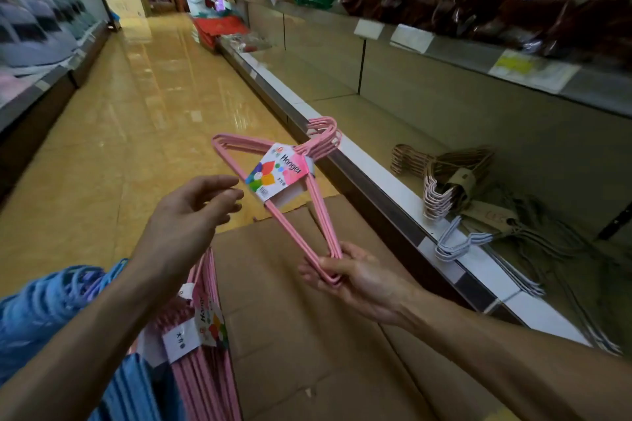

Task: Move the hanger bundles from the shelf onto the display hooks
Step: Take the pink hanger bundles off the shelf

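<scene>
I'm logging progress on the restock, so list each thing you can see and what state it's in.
Pink hanger bundle: held up, gripped at one corner.
Right hand: grips that corner.
Left hand: open, beside the bundle, not touching.
Hanger bundles on shelf: lying flat, unhung.
Cardboard box: flaps closed.
Pink bundles: hanging below the left forearm.

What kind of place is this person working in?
Most likely a shop aisle: price tags line the shelf edge, packaged hanger bundles lie on the shelf, and the right hand holds a labelled pink bundle.
</scene>
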